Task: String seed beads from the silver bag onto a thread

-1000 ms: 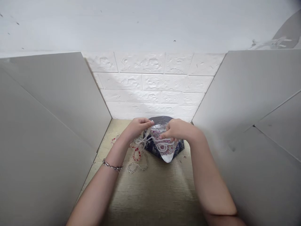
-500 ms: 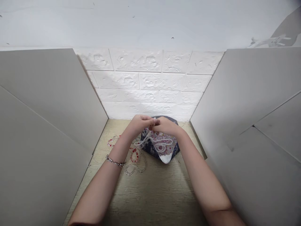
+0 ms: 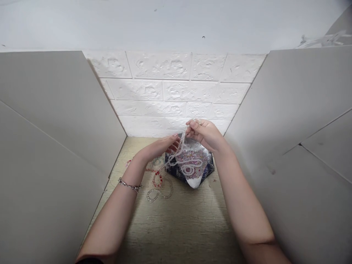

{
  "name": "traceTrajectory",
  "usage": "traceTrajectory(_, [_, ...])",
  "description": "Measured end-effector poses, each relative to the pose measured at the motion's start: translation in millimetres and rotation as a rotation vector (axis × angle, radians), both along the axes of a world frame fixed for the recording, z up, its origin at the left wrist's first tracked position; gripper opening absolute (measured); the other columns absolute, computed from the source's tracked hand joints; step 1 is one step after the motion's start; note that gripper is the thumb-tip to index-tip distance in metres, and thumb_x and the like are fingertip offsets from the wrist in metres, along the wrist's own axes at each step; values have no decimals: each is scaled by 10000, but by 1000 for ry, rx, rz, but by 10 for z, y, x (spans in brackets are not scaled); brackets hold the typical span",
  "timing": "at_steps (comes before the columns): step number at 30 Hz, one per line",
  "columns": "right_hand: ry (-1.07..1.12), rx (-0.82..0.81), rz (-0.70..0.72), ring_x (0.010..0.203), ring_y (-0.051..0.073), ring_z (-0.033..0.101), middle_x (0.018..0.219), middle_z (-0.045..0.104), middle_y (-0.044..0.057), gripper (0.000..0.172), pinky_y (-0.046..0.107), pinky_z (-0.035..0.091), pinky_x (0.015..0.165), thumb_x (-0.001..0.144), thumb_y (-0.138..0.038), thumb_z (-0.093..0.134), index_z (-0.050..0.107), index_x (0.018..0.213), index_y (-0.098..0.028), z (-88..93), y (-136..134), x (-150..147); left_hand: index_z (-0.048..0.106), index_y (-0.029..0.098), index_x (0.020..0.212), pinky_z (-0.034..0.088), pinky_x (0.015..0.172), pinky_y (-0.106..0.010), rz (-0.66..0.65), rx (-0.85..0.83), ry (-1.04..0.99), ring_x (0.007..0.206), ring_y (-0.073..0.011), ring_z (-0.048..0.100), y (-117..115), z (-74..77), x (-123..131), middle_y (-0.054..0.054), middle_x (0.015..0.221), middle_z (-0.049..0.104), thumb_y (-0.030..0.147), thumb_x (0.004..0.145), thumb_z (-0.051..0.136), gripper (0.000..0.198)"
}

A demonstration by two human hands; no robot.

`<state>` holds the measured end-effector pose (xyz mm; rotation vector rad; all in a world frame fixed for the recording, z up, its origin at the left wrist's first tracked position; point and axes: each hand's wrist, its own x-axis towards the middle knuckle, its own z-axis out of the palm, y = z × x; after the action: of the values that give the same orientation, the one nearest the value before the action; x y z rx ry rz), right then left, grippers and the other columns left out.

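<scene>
My right hand [image 3: 208, 135] is raised, thumb and fingertips pinching the upper end of a string of white beads [image 3: 182, 142]. Several strands hang from it, down and to the left. Beside them is my left hand [image 3: 159, 146], fingers stretched out and apart; whether they touch the strands I cannot tell. Below both hands lies an opened dark blue patterned pouch [image 3: 176, 174] with a silvery-white lining. It holds many small pinkish loose beads [image 3: 198, 169], and a white bead strand [image 3: 188, 170] lies coiled on top of them.
Left of the pouch, a red bead strand [image 3: 157, 179] and a clear bead strand [image 3: 151, 195] lie looped on the wooden surface [image 3: 181, 220]. Grey panels stand at left [image 3: 55, 110] and right [image 3: 297, 110]. A white brick-patterned wall [image 3: 176, 90] closes the back.
My hands, close together before, have parted. The right one has risen and moved right, drawing the white strands up; the left has lowered to the left, its fingers opened out.
</scene>
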<state>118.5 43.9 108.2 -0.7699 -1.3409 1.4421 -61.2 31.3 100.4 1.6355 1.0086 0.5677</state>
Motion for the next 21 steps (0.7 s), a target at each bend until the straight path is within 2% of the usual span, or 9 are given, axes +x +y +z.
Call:
traceTrajectory(3, [116,41,-76,641,62,567,708,586,-9,324,201,474,675,671,-415,638,526,841,-163,72,-47,8,573,182,873,392,704,-277,-106,28,111,763,-147,508,-15,-13,-7,-50,846,592,531,793,366,413])
traceTrajectory(7, [94,164,-277,731,69,590,768,582,-8,316,204,483,720,735,-467,543,505,889,-193,153,-77,78,578,185,785,383,683,-256,-280,51,217,746,-144,508,-6,-62,-7,-22,800,591,422,743,500,252])
traceTrajectory(10, [74,222,-433,785,74,591,775,566,-7,315,192,487,716,775,-490,469,504,911,-207,220,-103,158,602,201,827,384,668,-245,-361,5,259,754,-148,526,28,-115,-23,-12,809,609,340,709,533,195])
traceTrajectory(12, [100,251,-509,765,69,588,737,541,-15,298,189,492,704,797,-484,434,504,907,-215,261,-121,216,626,198,767,381,664,-247,-384,-12,346,725,-147,528,48,-127,-46,-12,761,620,336,700,529,181])
traceTrajectory(14, [126,273,-555,701,63,574,674,502,-30,285,197,498,683,809,-481,414,500,894,-224,286,-127,276,629,187,669,378,648,-254,-372,-22,448,682,-145,522,55,-105,-79,-22,710,622,367,721,495,231])
traceTrajectory(16, [118,266,-558,627,60,543,623,458,-41,279,211,502,654,798,-486,433,492,874,-225,280,-110,343,611,182,631,380,626,-258,-326,-41,467,662,-143,520,45,-49,-119,-32,693,616,404,756,442,305])
traceTrajectory(21, [-98,146,-468,520,51,450,588,426,-48,287,213,474,585,712,-452,577,479,781,-192,144,22,541,561,178,696,358,530,-233,-85,36,258,609,-118,496,-24,146,-191,-21,659,554,447,785,418,316])
